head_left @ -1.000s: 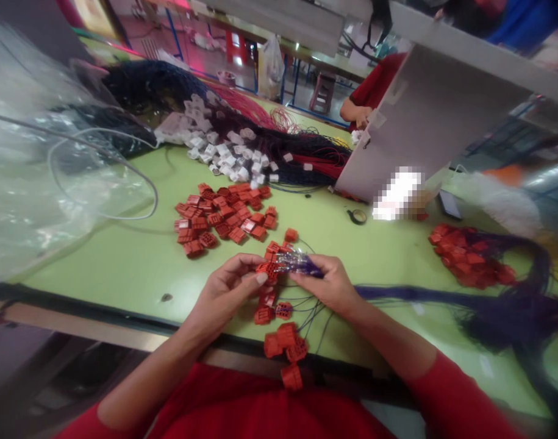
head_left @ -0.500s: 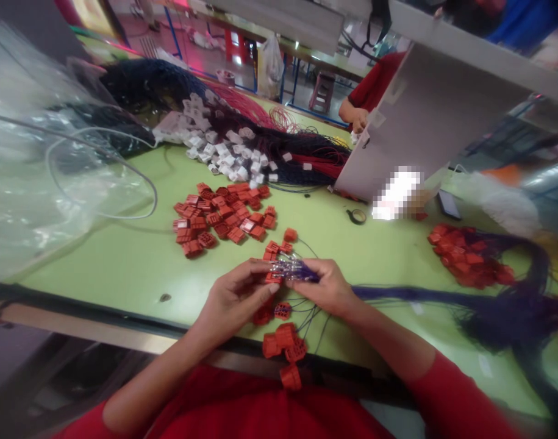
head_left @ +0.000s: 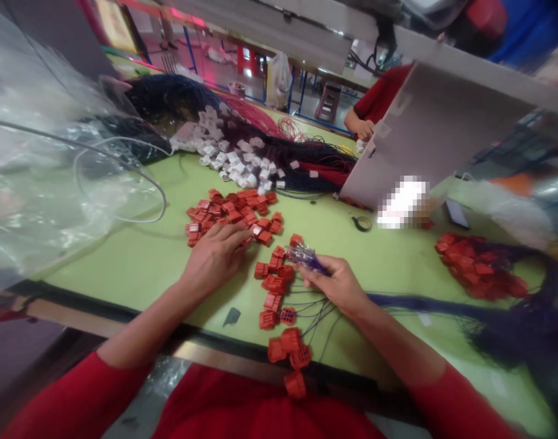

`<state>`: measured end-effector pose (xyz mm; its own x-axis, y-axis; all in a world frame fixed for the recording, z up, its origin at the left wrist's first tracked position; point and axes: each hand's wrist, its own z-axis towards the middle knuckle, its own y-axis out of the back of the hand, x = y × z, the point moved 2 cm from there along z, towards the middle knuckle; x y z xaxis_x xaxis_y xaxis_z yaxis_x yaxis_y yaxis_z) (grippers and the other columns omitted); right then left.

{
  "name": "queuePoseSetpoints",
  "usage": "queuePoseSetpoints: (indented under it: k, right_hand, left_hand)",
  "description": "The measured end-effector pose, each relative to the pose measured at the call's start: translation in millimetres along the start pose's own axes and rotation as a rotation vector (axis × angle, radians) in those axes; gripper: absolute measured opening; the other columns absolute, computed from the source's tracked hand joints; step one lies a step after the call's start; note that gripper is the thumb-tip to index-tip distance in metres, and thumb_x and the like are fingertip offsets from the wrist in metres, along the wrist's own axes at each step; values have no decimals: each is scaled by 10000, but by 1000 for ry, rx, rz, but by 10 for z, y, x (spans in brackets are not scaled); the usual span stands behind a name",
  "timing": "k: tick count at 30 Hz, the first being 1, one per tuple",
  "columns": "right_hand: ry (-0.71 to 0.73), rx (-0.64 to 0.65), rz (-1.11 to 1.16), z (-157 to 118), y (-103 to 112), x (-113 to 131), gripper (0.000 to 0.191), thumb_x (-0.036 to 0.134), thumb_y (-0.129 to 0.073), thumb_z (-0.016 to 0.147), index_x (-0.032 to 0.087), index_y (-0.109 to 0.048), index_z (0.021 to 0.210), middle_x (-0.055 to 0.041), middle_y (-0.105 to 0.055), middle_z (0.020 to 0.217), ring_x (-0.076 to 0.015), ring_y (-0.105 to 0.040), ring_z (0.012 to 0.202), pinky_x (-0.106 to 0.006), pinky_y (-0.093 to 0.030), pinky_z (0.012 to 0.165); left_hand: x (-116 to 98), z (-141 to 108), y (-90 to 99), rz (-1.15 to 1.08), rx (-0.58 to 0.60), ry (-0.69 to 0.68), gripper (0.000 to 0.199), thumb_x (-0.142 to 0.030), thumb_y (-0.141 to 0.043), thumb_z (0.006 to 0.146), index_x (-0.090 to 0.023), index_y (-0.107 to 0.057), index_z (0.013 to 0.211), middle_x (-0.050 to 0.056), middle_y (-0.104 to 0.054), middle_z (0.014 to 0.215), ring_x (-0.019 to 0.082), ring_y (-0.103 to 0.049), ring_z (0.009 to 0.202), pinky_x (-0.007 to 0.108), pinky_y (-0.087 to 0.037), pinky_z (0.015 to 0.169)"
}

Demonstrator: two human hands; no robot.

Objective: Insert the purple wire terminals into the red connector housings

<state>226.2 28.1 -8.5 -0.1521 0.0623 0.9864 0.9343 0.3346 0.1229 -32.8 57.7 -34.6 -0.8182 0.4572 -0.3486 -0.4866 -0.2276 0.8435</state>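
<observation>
My left hand [head_left: 218, 253] reaches over the near side of a pile of red plastic connectors [head_left: 233, 207]. Its fingers are stretched out and touch the pile or hover just above it; their undersides are hidden. In my right hand [head_left: 336, 277] is a bundle of purple wires [head_left: 313, 261], gripped just behind bare metal terminals that point left. Beside that bundle, a loose column of red connectors [head_left: 275, 283] runs toward the table's front edge, several with thin wires trailing right. The rest of the bundle [head_left: 411, 302] stretches away to the right under my forearm.
White connectors [head_left: 235, 161] on dark and red wires lie at the back. Clear plastic sheeting [head_left: 41, 201] covers the left. Black tape [head_left: 362, 224], a phone [head_left: 456, 213] and wired red connectors [head_left: 477, 265] sit right. A grey panel [head_left: 425, 134] stands before a co-worker's hand [head_left: 363, 128].
My left hand has left the wire terminals and moved left and up to the red pile. My right hand still holds the bundle. The view has shifted slightly.
</observation>
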Motion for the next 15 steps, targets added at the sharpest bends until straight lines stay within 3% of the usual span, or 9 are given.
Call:
queuePoseSetpoints:
  k: [4,8,10,12,15]
  right_hand:
    - [-72,111,72,2,-3,-24,343,503,-694,873,167,-655,819,-16,-692,722,-87,-511,556,-228,-405,530]
    - [-68,116,77,17,8,-44,348,501,-667,896,172,-613,797,-9,-691,738,-68,-510,537,-207,-399,504]
    - [-86,99,83,16,6,-46,325,477,-694,877,175,-603,800,13,-660,712,-57,-478,509,-200,-368,476]
    - [-105,75,94,11,-2,-45,302,451,-719,858,176,-603,811,36,-621,690,-48,-438,484,-200,-335,453]
    - [-109,33,83,6,-15,-43,281,431,-736,844,173,-626,823,59,-549,641,-51,-390,484,-208,-308,453]
  left_hand:
    - [124,130,-11,129,110,-96,295,-178,-512,837,-165,-744,1020,140,-746,1046,321,-624,959,448,-506,859]
    - [8,96,57,107,125,85,155,-219,-557,813,-182,-682,897,100,-706,837,280,-635,817,357,-486,701]
    - [-93,34,97,-45,102,199,161,-274,-596,824,-194,-664,946,50,-681,763,220,-611,666,306,-453,612]
    - [-205,-37,117,-312,50,270,267,-341,-665,819,-201,-668,1046,38,-709,825,162,-578,579,277,-450,574]
    - [-357,-137,86,-755,24,376,440,-379,-772,775,-203,-688,1170,73,-748,975,146,-622,607,267,-507,575]
